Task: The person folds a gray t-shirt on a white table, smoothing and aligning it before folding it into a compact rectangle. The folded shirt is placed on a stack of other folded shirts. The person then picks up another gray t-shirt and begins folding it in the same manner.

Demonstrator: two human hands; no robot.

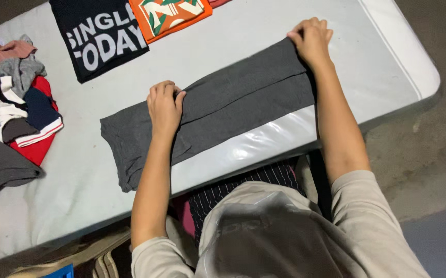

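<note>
I see the grey garment (233, 103) lying folded in a long strip across the white table (388, 56), with its near edge close to the table's front rim. My left hand (164, 107) presses flat on the middle of this garment with the fingers curled on the fold, and my right hand (311, 40) pinches its far end between the fingertips, so both hands hold the cloth. Beyond the garment lie a folded black shirt (97, 38) and a folded orange shirt (170, 15), and to its left sits a pile of mixed clothes (14, 103).
</note>
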